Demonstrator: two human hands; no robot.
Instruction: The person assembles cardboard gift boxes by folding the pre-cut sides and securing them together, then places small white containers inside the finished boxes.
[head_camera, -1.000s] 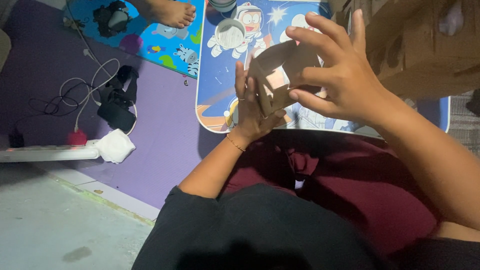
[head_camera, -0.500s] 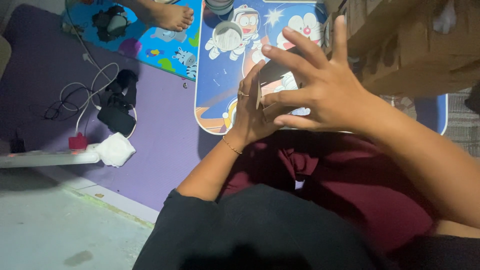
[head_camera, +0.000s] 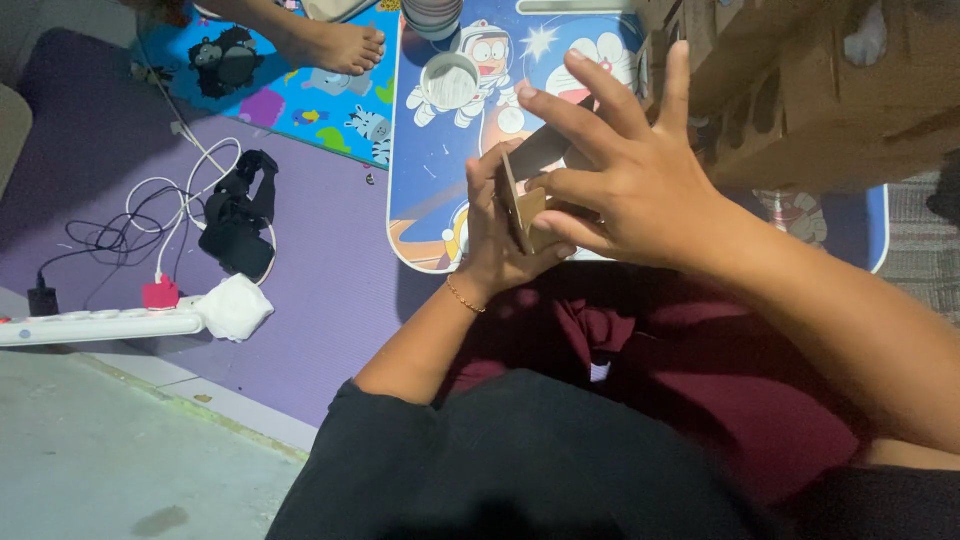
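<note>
Small brown cardboard piece (head_camera: 522, 208) pinched upright between both hands above the lap, over the near edge of the cartoon-printed lap desk (head_camera: 425, 190). Left hand (head_camera: 500, 235) clasped against its back as support; right hand (head_camera: 625, 185) fingers (head_camera: 575, 110) splayed across the front, apparently pressing a fold. Power strip (head_camera: 100, 325) and black strap (head_camera: 238, 215) aside on the purple mat (head_camera: 320, 290).

Black sleeve (head_camera: 400, 440), thin gold bracelet (head_camera: 465, 298)
</note>
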